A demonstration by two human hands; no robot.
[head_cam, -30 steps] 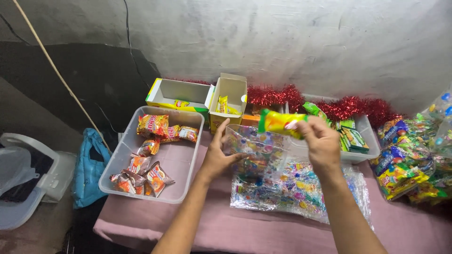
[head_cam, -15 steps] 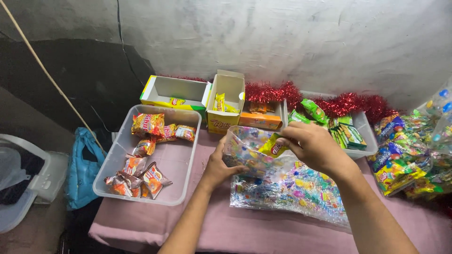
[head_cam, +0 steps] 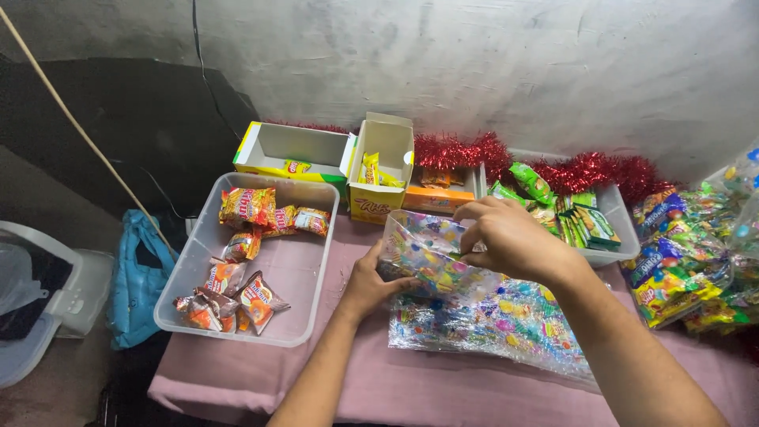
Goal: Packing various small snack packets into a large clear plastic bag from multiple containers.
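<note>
Both my hands hold one small see-through bag with bright dots point(head_cam: 431, 257) over the pink table point(head_cam: 237, 372). My left hand point(head_cam: 371, 286) grips its bottom, my right hand point(head_cam: 510, 237) pinches its top edge.

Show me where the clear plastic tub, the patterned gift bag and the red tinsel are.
clear plastic tub point(head_cam: 320, 261), head view, on its right wall.
patterned gift bag point(head_cam: 423, 253), head view, on its front face.
red tinsel point(head_cam: 589, 170), head view, on the strand behind the right tray.
</note>
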